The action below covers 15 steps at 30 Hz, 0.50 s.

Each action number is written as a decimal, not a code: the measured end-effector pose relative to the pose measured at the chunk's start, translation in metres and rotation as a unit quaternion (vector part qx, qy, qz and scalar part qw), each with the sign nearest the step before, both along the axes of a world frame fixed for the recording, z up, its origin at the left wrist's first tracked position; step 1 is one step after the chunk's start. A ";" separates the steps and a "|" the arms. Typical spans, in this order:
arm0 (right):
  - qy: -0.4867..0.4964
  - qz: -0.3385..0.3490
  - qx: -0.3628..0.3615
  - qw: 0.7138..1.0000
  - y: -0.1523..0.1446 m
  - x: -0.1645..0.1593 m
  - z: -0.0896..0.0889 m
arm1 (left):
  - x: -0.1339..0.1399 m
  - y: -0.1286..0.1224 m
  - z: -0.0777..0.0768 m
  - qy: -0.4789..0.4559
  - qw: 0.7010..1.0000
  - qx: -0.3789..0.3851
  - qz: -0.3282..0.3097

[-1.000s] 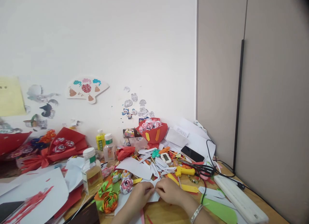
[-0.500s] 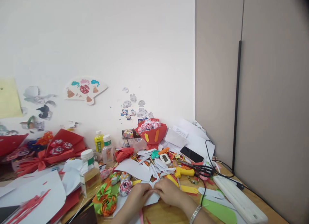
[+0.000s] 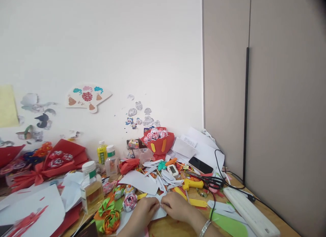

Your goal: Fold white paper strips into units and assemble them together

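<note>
A piece of white paper (image 3: 160, 214) is pinched between my two hands at the front of the table. My left hand (image 3: 145, 209) closes its thumb and fingers on the paper's left side. From the right, my right hand (image 3: 175, 205) grips the same paper, its fingertips close to those of the left. A silver bracelet circles my right wrist. Just left of my left hand lie a pink and white paper rose (image 3: 129, 202) and an orange and green paper flower (image 3: 111, 220). Another white sheet (image 3: 139, 182) rests beyond my hands.
A yellow glue gun (image 3: 193, 184) with a black cable lies right of centre, near a phone (image 3: 200, 165). A long white power strip (image 3: 251, 211) runs along the right. A jar of amber liquid (image 3: 92, 191) stands at left. Behind stands a red-wrapped bouquet (image 3: 159, 141).
The whole view has shifted slightly, so the scene sits a little further left and lower. Both hands keep hold of the white paper in nearly the same pose.
</note>
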State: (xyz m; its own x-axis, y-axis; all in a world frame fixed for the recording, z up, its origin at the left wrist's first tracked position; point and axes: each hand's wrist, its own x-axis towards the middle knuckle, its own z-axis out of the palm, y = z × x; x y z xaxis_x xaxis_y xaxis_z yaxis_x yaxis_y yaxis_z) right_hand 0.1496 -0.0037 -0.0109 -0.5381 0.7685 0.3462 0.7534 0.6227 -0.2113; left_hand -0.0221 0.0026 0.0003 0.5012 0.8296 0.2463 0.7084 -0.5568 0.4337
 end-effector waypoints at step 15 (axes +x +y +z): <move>-0.018 -0.003 0.017 1.000 0.001 -0.001 -0.003 | 0.003 0.000 -0.005 0.082 0.992 0.093 0.003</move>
State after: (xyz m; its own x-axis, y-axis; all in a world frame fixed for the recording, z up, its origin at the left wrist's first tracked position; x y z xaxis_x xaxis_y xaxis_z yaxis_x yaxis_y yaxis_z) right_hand 0.1485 -0.0026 -0.0140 -0.5455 0.7598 0.3538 0.7639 0.6244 -0.1630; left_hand -0.0188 0.0026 -0.0045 0.5427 0.7802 0.3111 0.7639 -0.6125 0.2032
